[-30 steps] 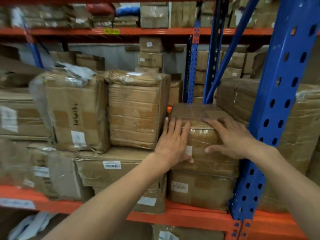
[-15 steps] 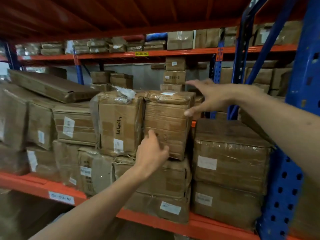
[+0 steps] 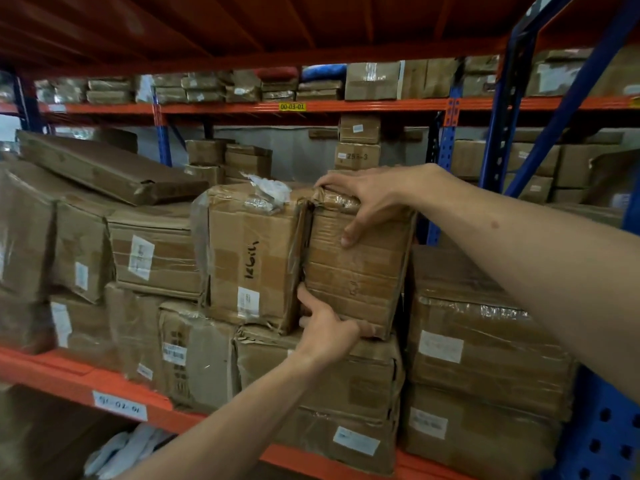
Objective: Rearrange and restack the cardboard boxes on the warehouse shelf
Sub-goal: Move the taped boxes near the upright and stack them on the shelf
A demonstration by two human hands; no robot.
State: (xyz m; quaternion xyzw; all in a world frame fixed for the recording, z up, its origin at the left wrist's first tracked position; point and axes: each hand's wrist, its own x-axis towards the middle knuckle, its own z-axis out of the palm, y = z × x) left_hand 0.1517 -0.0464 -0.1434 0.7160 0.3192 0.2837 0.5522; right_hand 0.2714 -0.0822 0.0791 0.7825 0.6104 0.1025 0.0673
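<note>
A taped cardboard box (image 3: 360, 271) stands upright in the upper row of the shelf, on a wider flat box (image 3: 346, 375). My right hand (image 3: 363, 199) grips its top edge, fingers over the top and thumb on the front. My left hand (image 3: 325, 327) holds its lower left corner, fingers in the gap beside the neighbouring box with handwriting (image 3: 252, 258). To the right sits a lower stack of two wrapped boxes (image 3: 485, 341).
An orange shelf beam (image 3: 69, 379) runs along the front, a blue upright (image 3: 602, 427) stands at the right. More boxes (image 3: 152, 251) crowd the left, with a flat carton (image 3: 104, 168) lying tilted on top. Further racks of boxes (image 3: 356, 143) stand behind.
Both hands left the wrapped box on the right. The view swung left and up. My right hand came down onto the upright box's top and my left hand took its lower corner.
</note>
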